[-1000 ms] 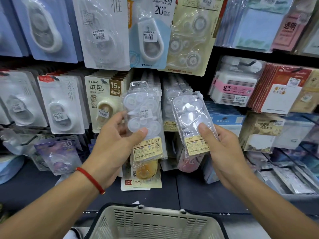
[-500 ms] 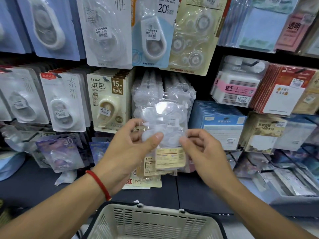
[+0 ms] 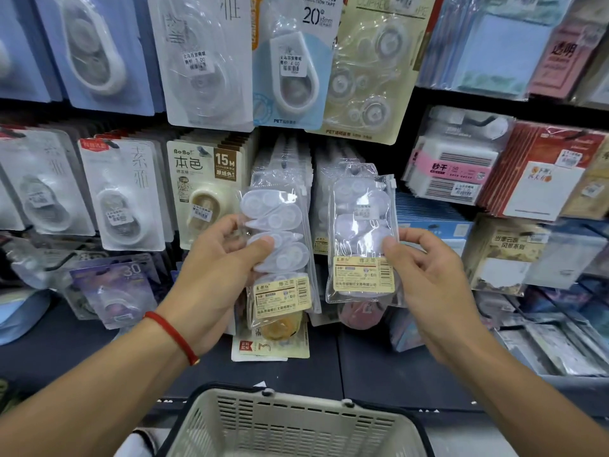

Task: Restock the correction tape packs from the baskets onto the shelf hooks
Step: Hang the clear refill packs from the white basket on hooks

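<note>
Packs are apart again now; half a second ago my hands held them together as one. Below me the basket (image 3: 290,420) looks empty as far as I can see. My left hand (image 3: 217,278) grips one clear tape pack (image 3: 280,252) and my right hand (image 3: 428,285) pinches the other pack (image 3: 361,232), both held up before the shelf hooks.

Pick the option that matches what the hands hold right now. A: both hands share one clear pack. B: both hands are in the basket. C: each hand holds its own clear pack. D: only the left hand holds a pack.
C: the left hand grips one clear pack, and the right hand pinches a separate clear pack.
</note>
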`<action>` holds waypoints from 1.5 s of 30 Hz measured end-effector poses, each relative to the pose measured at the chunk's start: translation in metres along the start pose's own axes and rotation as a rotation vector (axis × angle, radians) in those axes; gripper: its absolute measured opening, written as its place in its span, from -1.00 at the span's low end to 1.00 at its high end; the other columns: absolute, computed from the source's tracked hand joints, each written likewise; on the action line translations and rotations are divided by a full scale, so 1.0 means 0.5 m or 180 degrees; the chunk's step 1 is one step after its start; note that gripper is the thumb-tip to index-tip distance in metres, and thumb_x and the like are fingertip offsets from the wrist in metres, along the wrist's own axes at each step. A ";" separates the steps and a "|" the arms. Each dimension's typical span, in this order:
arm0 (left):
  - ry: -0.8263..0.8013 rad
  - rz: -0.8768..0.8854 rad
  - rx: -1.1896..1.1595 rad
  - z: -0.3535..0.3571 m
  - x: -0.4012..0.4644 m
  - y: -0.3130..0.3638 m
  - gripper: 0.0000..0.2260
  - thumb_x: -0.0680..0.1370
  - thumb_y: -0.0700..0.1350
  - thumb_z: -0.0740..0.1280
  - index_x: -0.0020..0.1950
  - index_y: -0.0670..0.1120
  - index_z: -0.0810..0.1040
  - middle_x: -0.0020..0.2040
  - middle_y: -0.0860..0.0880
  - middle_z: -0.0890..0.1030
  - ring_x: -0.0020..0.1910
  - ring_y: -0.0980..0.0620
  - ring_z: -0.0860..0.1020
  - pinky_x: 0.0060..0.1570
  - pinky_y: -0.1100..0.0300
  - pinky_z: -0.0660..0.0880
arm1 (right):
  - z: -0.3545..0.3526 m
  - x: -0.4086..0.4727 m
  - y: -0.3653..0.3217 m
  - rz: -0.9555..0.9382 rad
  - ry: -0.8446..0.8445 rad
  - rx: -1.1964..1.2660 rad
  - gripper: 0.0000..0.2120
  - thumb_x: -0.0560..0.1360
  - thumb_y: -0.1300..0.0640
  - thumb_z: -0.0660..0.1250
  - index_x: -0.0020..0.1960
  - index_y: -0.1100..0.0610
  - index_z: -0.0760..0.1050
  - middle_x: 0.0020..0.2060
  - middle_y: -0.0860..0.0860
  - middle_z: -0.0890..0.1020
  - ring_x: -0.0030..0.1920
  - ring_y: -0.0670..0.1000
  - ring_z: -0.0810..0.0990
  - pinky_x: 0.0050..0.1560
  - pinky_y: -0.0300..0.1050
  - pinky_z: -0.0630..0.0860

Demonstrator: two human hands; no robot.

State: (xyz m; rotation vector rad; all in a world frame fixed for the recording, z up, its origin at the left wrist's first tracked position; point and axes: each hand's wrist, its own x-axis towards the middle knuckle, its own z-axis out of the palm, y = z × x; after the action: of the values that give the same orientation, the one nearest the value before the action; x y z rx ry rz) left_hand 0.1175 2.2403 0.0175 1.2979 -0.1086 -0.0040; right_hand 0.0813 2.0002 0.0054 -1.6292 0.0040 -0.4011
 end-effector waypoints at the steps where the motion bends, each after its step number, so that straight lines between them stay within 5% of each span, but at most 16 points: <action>1: 0.0016 0.0003 -0.0038 -0.001 0.001 0.003 -0.81 0.61 -0.31 0.38 0.17 -0.10 0.61 -0.09 -0.04 0.78 -0.19 0.06 0.75 -0.29 0.28 0.62 | -0.001 0.001 -0.003 -0.0040 0.0002 0.0017 -0.79 0.68 -0.01 0.35 0.20 0.10 0.53 -0.09 0.05 0.79 -0.10 0.08 0.80 -0.20 0.02 0.73; 11: 0.0226 0.0278 -0.0159 -0.022 0.017 0.022 -0.78 0.61 -0.34 0.35 0.11 -0.05 0.63 -0.07 -0.04 0.73 -0.17 0.05 0.71 -0.31 0.24 0.62 | -0.003 -0.001 -0.012 -0.0131 0.0078 0.0182 -0.85 0.62 0.01 0.43 0.12 0.06 0.62 -0.09 0.03 0.80 -0.07 0.04 0.80 -0.04 -0.01 0.74; 16: 0.0034 0.0458 0.0146 -0.013 0.013 0.009 -0.75 0.60 -0.34 0.38 0.18 -0.04 0.63 -0.03 -0.03 0.76 -0.13 0.08 0.73 -0.28 0.27 0.61 | -0.011 0.003 -0.004 -0.0690 0.0430 -0.2007 -0.68 0.55 -0.17 0.39 0.27 -0.14 0.51 0.14 -0.24 0.60 0.08 -0.17 0.59 0.04 -0.21 0.53; 19: -0.0423 0.0445 0.0374 0.003 0.000 -0.009 -0.70 0.52 -0.24 0.47 0.20 0.04 0.64 0.02 -0.02 0.77 -0.04 0.03 0.75 -0.22 0.28 0.63 | 0.010 -0.009 0.004 -0.0494 -0.0230 -0.1391 -0.79 0.56 -0.11 0.43 0.18 -0.14 0.62 0.00 -0.19 0.70 0.00 -0.19 0.66 -0.11 -0.37 0.55; 22: -0.0728 0.0449 0.0538 0.030 -0.015 -0.026 -0.66 0.50 -0.20 0.50 0.22 0.10 0.63 0.04 -0.02 0.77 -0.02 0.01 0.75 -0.15 0.25 0.66 | 0.033 -0.016 0.020 -0.0281 -0.0730 -0.0957 -0.93 0.64 -0.01 0.40 0.08 -0.05 0.63 -0.03 -0.12 0.76 -0.02 -0.11 0.73 -0.01 -0.20 0.62; 27: -0.0558 0.0633 0.1210 0.059 -0.009 -0.047 -0.58 0.55 -0.26 0.50 0.27 0.18 0.57 -0.15 0.12 0.68 -0.18 0.08 0.64 -0.02 0.14 0.65 | 0.035 -0.009 0.023 -0.0165 -0.0235 -0.0402 -0.87 0.70 0.08 0.31 0.05 0.08 0.61 -0.10 -0.01 0.79 -0.08 -0.01 0.78 -0.07 -0.03 0.69; 34: -0.0481 0.0673 0.1266 0.076 -0.006 -0.056 -0.43 0.55 -0.28 0.50 0.52 -0.01 0.45 0.01 -0.08 0.70 -0.18 0.06 0.65 0.07 0.03 0.68 | 0.022 0.004 0.011 -0.0056 0.0018 -0.0193 -0.82 0.70 0.04 0.32 0.09 0.13 0.63 -0.09 0.08 0.79 -0.08 0.14 0.78 0.00 0.31 0.70; 40: -0.0387 0.0707 0.1082 0.083 0.004 -0.051 -0.50 0.56 -0.25 0.49 0.47 0.00 0.50 0.03 -0.16 0.68 -0.18 0.03 0.64 0.04 0.03 0.68 | 0.024 0.019 0.000 -0.0031 0.0115 -0.0003 -0.81 0.68 0.05 0.34 0.06 0.13 0.67 -0.16 0.06 0.78 -0.20 0.03 0.77 -0.21 -0.05 0.71; 45: -0.0391 0.0763 0.1070 0.079 0.013 -0.049 -0.51 0.55 -0.20 0.51 0.45 0.02 0.51 -0.03 -0.04 0.68 -0.18 0.06 0.65 0.00 0.15 0.67 | 0.030 0.023 -0.008 -0.0025 0.0275 0.0039 -0.81 0.68 0.02 0.37 0.01 0.07 0.70 -0.15 0.05 0.79 -0.14 0.11 0.78 -0.02 0.26 0.72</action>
State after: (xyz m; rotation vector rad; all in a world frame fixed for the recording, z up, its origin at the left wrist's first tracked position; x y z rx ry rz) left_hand 0.1222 2.1953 0.0048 1.6131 -0.3827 0.1451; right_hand 0.0949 2.0122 0.0118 -1.5990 0.0602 -0.4762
